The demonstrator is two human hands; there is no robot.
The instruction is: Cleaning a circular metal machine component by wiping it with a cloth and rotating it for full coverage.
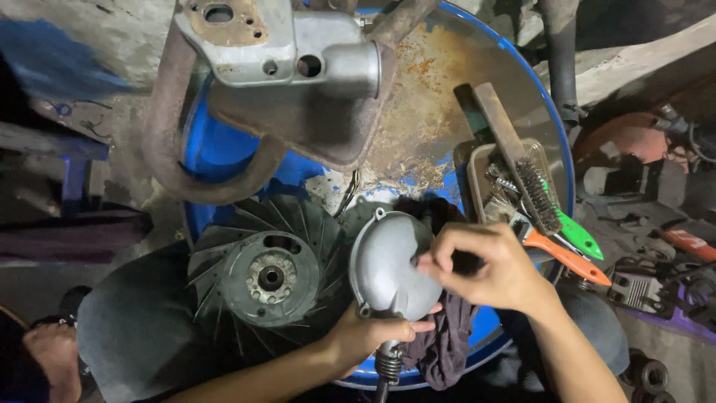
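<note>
Nearest, the left hand [369, 336] grips the neck of a rigid, probably light grey metal cover [388, 265] near the blue drum's [224, 149] front edge; the right hand [488, 269] pinches a dark rag [444, 347] against its smooth dome

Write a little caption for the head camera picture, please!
Left hand holds a grey metal cover, right hand touches it, beside a finned flywheel.

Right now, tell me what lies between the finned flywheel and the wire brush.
In the head view, the grey domed cover and a dark rag lie between flywheel and wire brush.
</note>
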